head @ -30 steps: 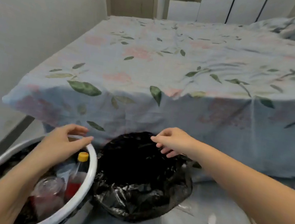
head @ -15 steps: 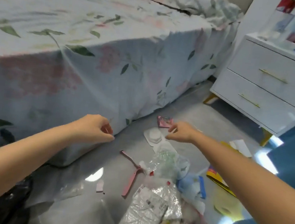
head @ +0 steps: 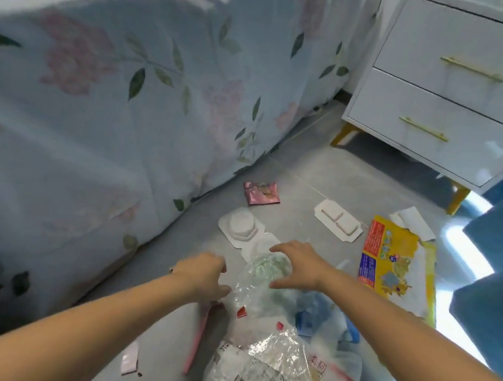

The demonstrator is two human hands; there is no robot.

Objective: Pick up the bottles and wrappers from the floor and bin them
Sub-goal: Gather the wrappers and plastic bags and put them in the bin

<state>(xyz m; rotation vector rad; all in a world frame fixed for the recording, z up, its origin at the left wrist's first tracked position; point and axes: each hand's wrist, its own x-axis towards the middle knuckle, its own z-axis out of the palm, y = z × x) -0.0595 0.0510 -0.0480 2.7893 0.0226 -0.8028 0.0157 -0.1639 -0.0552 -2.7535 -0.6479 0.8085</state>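
Reaching, left hand [head: 201,276] and right hand [head: 298,265] spread and empty, for the clear plastic bottle [head: 265,274] beside the bed [head: 113,94]; next, probably closing round it.

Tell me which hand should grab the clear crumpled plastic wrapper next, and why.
Right. The right hand is spread open directly over the clear plastic wrapper, thumb and fingers either side of it. The left hand sits beside its edge, fingers loosely curled.
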